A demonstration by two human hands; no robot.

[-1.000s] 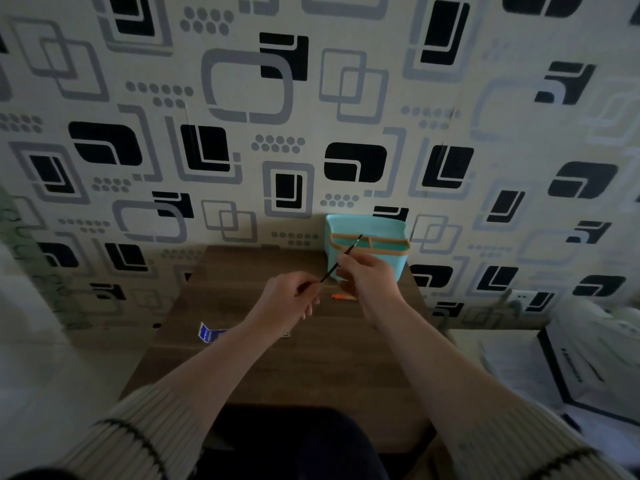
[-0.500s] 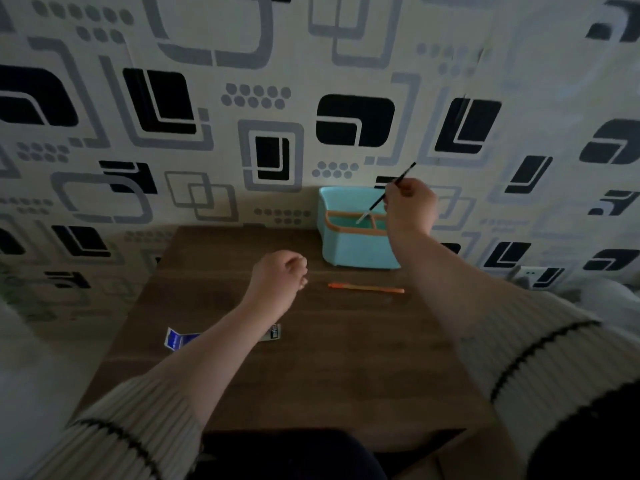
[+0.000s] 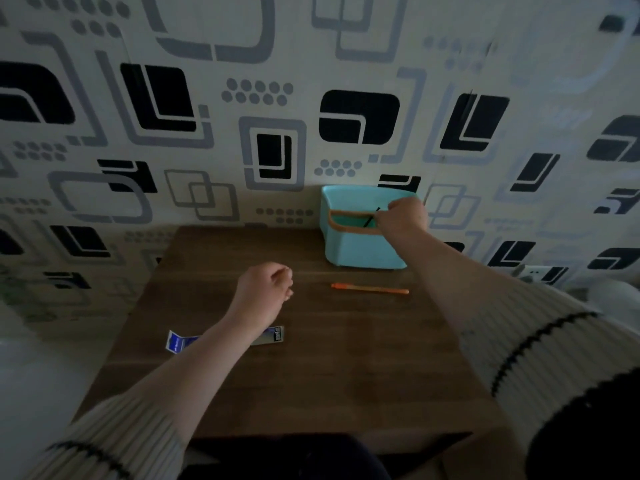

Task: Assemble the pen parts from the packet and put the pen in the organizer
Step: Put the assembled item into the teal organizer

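Now pen (image 3: pixel 371 218) tilted, right hand (image 3: pixel 401 216) — organizer (image 3: pixel 360 247).

Brown wooden desk (image 3: pixel 346 358) pushed against the wall, blue-green organizer (image 3: pixel 363 251) standing at its back edge, orange pen (image 3: pixel 370 289) lying just in front of it, flat packet (image 3: pixel 180 341), maybe blue and clear, near the left edge
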